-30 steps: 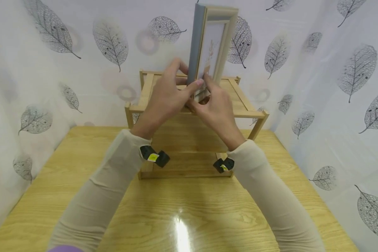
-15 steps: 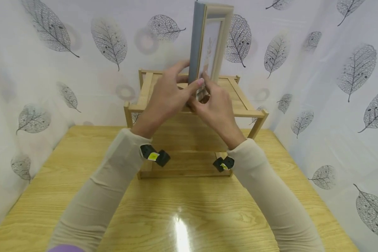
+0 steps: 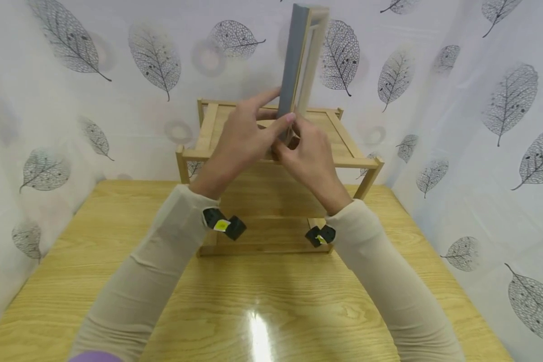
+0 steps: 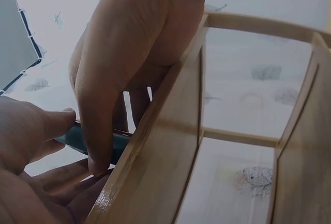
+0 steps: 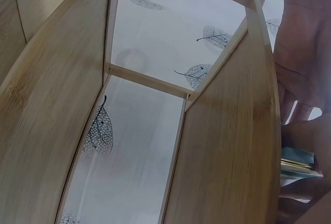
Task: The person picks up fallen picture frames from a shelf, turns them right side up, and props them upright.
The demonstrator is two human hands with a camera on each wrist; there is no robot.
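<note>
Evidently, the frame [image 3: 295, 60] is nearly upright and edge-on over the top of the rack [image 3: 271, 191], pinched near its low end by the fingers of both the left hand [image 3: 248, 133] and the right hand [image 3: 311, 153], probably because something so tall and narrow tips easily unless steadied from each side. Those fingers hide its foot, so whether it touches the rack cannot be told, and the front rail [image 3: 344, 162], close beneath, may crowd a low grip. Behind the rack, which stands on the desk [image 3: 262, 286], hangs a leaf-print curtain [image 3: 194, 30].
</note>
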